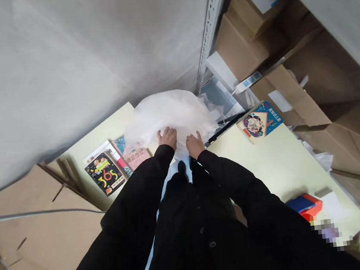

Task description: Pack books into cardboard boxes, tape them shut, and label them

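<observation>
A large, billowing white plastic bag [170, 105] is spread between two tables, against the wall side. My left hand [167, 137] is at its near edge with the fingers curled on the plastic and one finger sticking out to the side. Just to the right, my right hand [195, 144] pinches the same edge, its fingers bent. The fingertips are partly lost against the white film. Part of the bag lies over a pink book [138, 158] beside my left hand. Whether anything is inside the bag, I cannot tell.
On the left table lies a black book marked 365 [105, 174]. A blue picture book [261, 121] rests on the right table [251, 166], with a red and blue item [305, 205] nearer me. Cardboard boxes [305, 94] fill the right shelf; a large carton [46, 219] stands left.
</observation>
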